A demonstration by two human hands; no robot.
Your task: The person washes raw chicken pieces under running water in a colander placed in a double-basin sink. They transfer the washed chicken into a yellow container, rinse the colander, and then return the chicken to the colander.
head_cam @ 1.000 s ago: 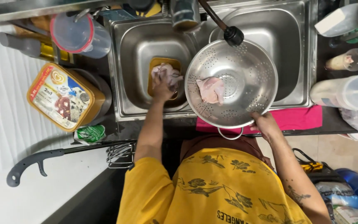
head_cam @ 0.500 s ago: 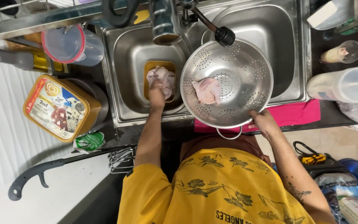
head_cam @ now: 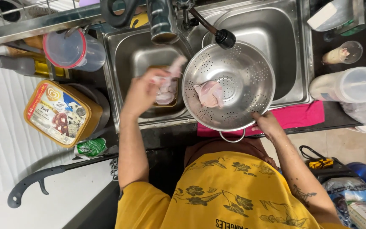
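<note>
Nearest the person, the right hand (head_cam: 267, 125) curls its fingers over the near rim of the round perforated stainless-steel colander (head_cam: 228, 86), steadying it above the strip between the two basins of the double steel sink (head_cam: 293, 51); a bright pink cloth (head_cam: 301, 114) lies along the worktop's near edge under that hand. One pale pink piece of raw chicken (head_cam: 209, 93) already lies in the bottom of the colander, so by my reading one piece has been moved across. The left hand (head_cam: 142, 93) is raised over the left basin, its fingers pinched on a second pale piece of raw meat (head_cam: 175, 65), blurred and hanging just beside the colander's left rim, not yet inside. Below it a small yellow rectangular tray (head_cam: 166, 91) sits in the left basin with more pale meat in it; I judge at least one piece is left there, though the hand hides part of it and the count cannot be told. Counted: one colander, two basins, one tray, one piece in the colander, one in the hand. Toward the worktop's left edge stands one gold-lidded rectangular ice-cream tub (head_cam: 58, 112); farther, at the far left corner, one clear plastic jug with a red rim (head_cam: 70, 51). Past the colander's far rim one black-tipped tap spout (head_cam: 223, 38) hangs over it.
</note>
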